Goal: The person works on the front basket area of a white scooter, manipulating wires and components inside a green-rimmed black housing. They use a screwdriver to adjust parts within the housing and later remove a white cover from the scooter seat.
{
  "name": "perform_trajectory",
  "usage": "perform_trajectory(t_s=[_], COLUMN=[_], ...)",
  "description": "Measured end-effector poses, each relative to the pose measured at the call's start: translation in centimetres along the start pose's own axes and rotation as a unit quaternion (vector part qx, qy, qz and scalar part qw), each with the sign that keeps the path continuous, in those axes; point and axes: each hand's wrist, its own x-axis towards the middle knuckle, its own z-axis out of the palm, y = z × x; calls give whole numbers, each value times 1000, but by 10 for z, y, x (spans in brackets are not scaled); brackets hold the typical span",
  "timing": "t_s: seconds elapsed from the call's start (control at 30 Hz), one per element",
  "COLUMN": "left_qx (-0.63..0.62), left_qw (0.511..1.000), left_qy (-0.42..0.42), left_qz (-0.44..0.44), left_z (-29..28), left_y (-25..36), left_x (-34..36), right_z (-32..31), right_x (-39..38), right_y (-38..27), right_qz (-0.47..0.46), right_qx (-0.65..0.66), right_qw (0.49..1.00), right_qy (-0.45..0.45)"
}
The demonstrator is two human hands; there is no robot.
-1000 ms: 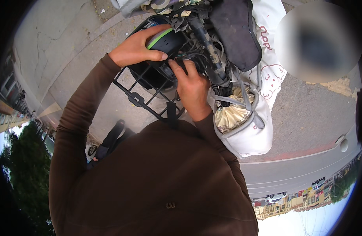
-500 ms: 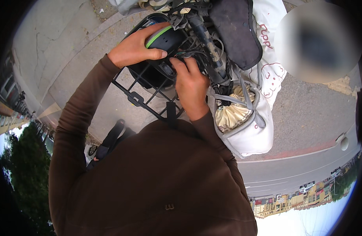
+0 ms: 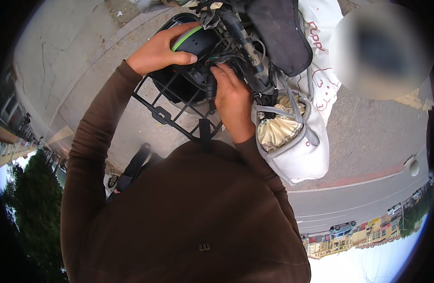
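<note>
To our right sat a white pouch (image 3: pixel 302 164) with grey edging, a cream gathered lining (image 3: pixel 278 134) showing in its mouth, and beyond it a white cover (image 3: pixel 326 92) with a red line drawing spread above the grey pavement (image 3: pixel 368 137). A dark padded flap (image 3: pixel 280 35) and a scuffed black bar (image 3: pixel 245 42) crowded the space beside our hands, and a tangle of thin cables (image 3: pixel 230 57) hid part of what we were touching. Nearer us ran the bars of a black wire basket (image 3: pixel 162 114), a black strap (image 3: pixel 205 128) hanging at its rim. The round housing (image 3: pixel 198 45) was above the basket, left of the bar; it looked smooth and black, with a bright green band curving along its left edge. Our left hand (image 3: pixel 160 51) had its grip spread wide around it, thumb on the near side. Our right hand (image 3: pixel 233 96) was half curled at the cables, fingers together; whether its grip had hold of anything, we could not tell.
</note>
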Motion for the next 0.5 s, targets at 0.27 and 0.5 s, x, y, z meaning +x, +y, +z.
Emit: perform_trajectory(t_s=[0.27, 0.5], left_qx=[-30, -49], left_qw=[998, 997], left_qy=[29, 40], left_qz=[-42, -33], left_z=[10, 8], left_y=[4, 4], left_x=[0, -1], right_z=[-2, -7], right_x=[-8, -9], right_y=[-12, -8], right_qz=[16, -18], right_qx=[-114, -90], right_qw=[990, 993], right_qy=[-84, -71])
